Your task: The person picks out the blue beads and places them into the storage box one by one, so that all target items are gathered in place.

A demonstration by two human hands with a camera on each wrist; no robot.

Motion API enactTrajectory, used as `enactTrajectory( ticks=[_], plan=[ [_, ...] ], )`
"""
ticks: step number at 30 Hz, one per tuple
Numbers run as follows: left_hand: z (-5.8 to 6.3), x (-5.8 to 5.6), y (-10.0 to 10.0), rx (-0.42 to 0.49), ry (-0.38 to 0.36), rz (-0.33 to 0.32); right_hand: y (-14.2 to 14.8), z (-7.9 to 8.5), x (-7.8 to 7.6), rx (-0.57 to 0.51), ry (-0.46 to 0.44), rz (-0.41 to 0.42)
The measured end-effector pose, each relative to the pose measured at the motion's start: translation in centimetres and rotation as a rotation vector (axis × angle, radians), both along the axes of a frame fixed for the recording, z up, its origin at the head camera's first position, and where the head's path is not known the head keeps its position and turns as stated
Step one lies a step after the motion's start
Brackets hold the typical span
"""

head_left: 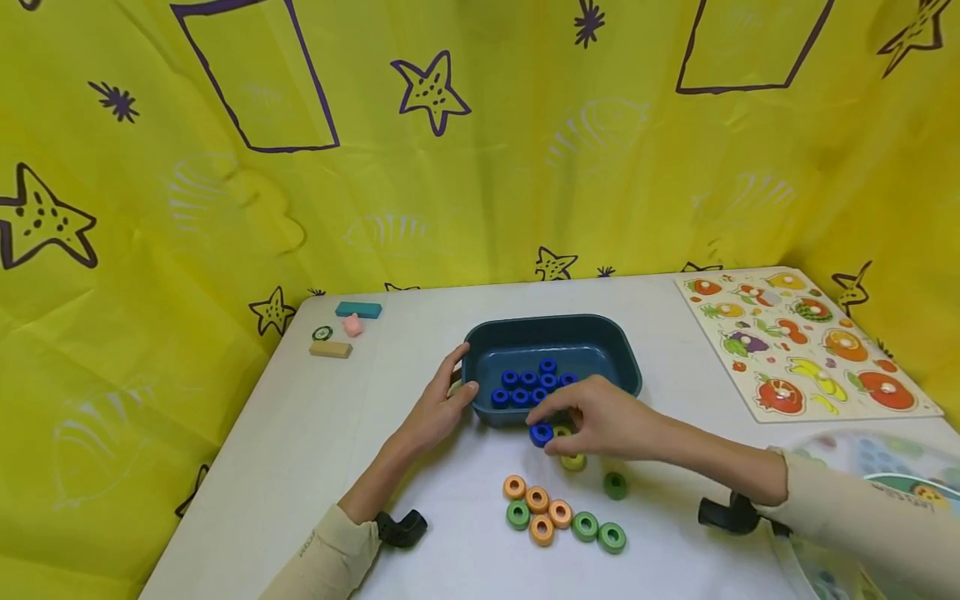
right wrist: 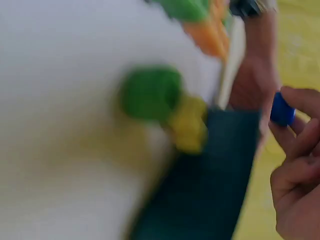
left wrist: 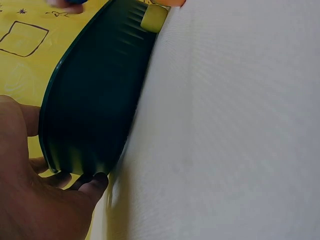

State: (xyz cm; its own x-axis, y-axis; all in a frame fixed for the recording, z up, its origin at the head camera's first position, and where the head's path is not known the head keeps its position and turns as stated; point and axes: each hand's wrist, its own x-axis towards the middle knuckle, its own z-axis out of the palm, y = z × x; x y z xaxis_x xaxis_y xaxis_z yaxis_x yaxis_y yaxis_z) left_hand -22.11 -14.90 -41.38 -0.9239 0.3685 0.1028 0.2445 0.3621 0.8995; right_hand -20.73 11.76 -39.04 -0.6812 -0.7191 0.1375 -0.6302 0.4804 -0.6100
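A dark teal tray point(head_left: 555, 329) with several blue rings point(head_left: 528, 380) inside stands mid-table. My left hand point(head_left: 442, 408) grips its left end, with the thumb at the rim; the left wrist view shows the fingers around the tray's end point(left wrist: 95, 100). Between thumb and forefinger, my right hand point(head_left: 603, 417) pinches a blue ring point(head_left: 541, 434) just in front of the tray's near wall. In the right wrist view the pinched blue ring point(right wrist: 282, 109) shows clearly. Yellow rings point(head_left: 573, 462) lie below the right hand, partly hidden by it.
Nearer me lie several orange rings point(head_left: 537, 500) and green rings point(head_left: 585, 526). A fruit puzzle board point(head_left: 810, 350) is at the right. Far left are a teal block point(head_left: 358, 310), a pink piece point(head_left: 352, 325), a round green-and-white piece point(head_left: 322, 333) and a wooden block point(head_left: 330, 350).
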Motion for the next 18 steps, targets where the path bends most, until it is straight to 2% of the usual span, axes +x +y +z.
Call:
enactTrajectory(
  ticks=[6,12,18],
  plan=[
    [0.0,0.1,0.0,0.001,-0.002,-0.004,1.1,1.6,-4.9,-0.006,-0.001,0.014],
    [-0.1,0.0,0.0,0.006,-0.006,-0.003,2.8,1.2,-9.8,0.055,-0.096,0.104],
    [-0.1,0.0,0.0,0.020,0.003,0.004,3.6,0.8,-12.9,0.185,-0.133,0.161]
  ],
)
